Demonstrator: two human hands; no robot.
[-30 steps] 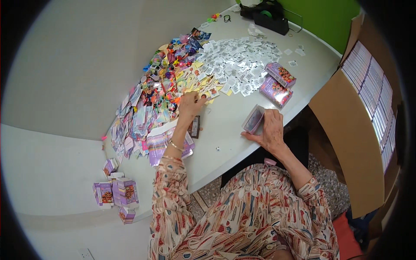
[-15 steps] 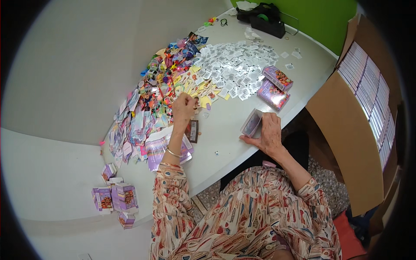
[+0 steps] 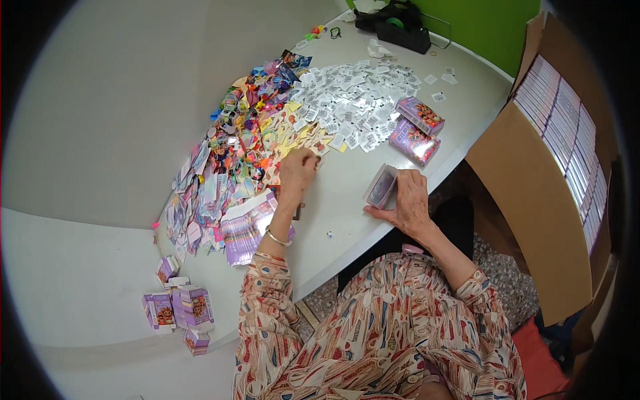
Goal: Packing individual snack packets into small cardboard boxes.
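My right hand (image 3: 412,203) grips a small open carton (image 3: 381,187) near the table's front edge, its mouth tilted toward me and the thumb along its lower side. My left hand (image 3: 298,172) hovers just in front of a pile of yellow and brown cut-out cards (image 3: 295,131), fingertips bent together. Whatever is pinched there is too small to make out. Below its wrist lies a fanned stack of flat purple cartons (image 3: 245,230), with a dark brown packet partly hidden by the forearm.
Small white printed packets (image 3: 360,100) and colourful trinkets (image 3: 250,113) cover the table's far part. Two filled purple boxes (image 3: 415,141) lie right; several purple boxes (image 3: 192,305) stand left. A large cardboard box (image 3: 533,200) of packed cartons is beside the table. A tape dispenser (image 3: 402,37) sits at the back.
My left hand has shifted right and slightly toward me, away from the cards. My right hand keeps its hold on the carton. The whole view has moved a little.
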